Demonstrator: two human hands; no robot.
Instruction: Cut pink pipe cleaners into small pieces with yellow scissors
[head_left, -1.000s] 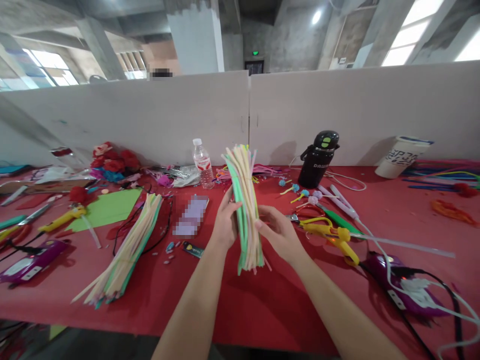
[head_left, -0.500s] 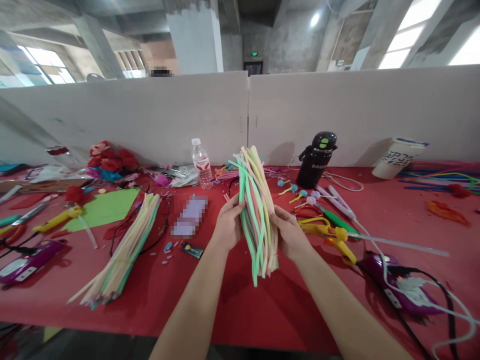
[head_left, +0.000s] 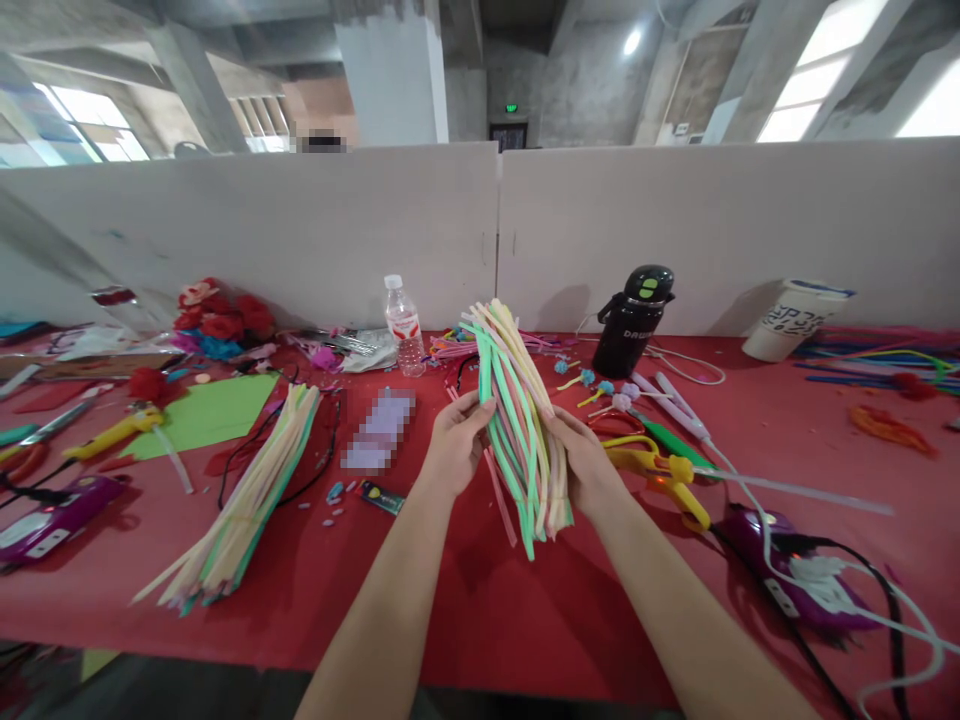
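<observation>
Both hands hold one bundle of pipe cleaners (head_left: 525,430) in pale yellow, mint green and pink, raised above the red table. My left hand (head_left: 459,440) grips its left side, thumb in front. On the right side, my right hand (head_left: 583,455) is closed round the bundle, its fingers partly hidden behind. The bundle's top leans left, and a pink stem sticks out at the lower left. A second bundle of pipe cleaners (head_left: 251,500) lies on the table to the left. Right of my right hand is a yellow glue gun (head_left: 675,480) with a clear glue stick.
A plastic bottle (head_left: 405,330), a black flask (head_left: 634,325) and a white cup (head_left: 791,325) stand at the back before a white partition (head_left: 300,230). Purple power strips (head_left: 56,520) with cords lie at both sides. Green paper (head_left: 210,415) and red flowers (head_left: 221,315) are on the left.
The bundle has tilted, its lower end swinging right and its top leaning left. A pink stem now shows apart at its lower left. Both hands keep their grip.
</observation>
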